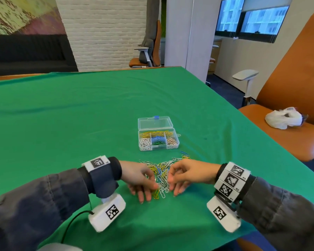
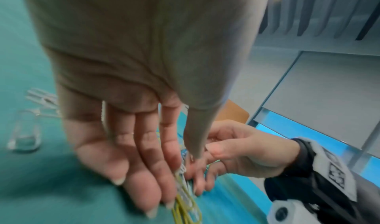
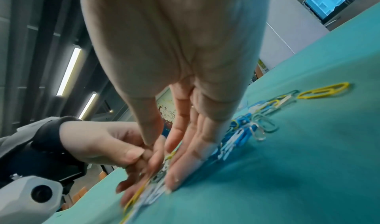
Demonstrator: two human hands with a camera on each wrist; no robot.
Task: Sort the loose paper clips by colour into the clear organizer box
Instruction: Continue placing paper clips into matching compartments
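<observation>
**Inspector:** Green cloth [image 1: 80,115] is covering the whole table. Why are both hands sitting at the pile?

**Me:** I am working the loose paper clips [image 1: 161,171] from two sides. My left hand [image 1: 140,180] is lying on the near-left of the heap with fingers stretched and relaxed, pressing a few white and yellow clips against the cloth so they are not sliding. My right hand [image 1: 185,175] is coming in from the opposite side, fingers loosely bent, tips touching the clips. Whether either thumb is actually pinching a clip, I cannot tell; both wrist views are blurring there.

**Inspector:** And the clear organizer box [image 1: 158,140]?

**Me:** It is standing beyond my fingertips, slightly toward the right hand, lid [image 1: 154,122] propped open and leaning away from me. Compartments are already holding yellow, white, blue with green, and silver-looking clips. I judge it is placed there so either hand is reaching it straight over the pile.

**Inspector:** Stragglers?

**Me:** A few blue and yellow ones [image 1: 185,155] are lying beyond my right hand, between it and the box.

**Inspector:** Room to move?

**Me:** Open cloth is lying to the left of my left hand and beyond the box. To the right of my right hand the table edge [image 1: 261,142] is running close by, with an orange chair [image 1: 279,134] and a white bag [image 1: 284,117] past it. I judge that clips swept rightward are risking a drop, so any sweeping is best going left or forward.
</observation>
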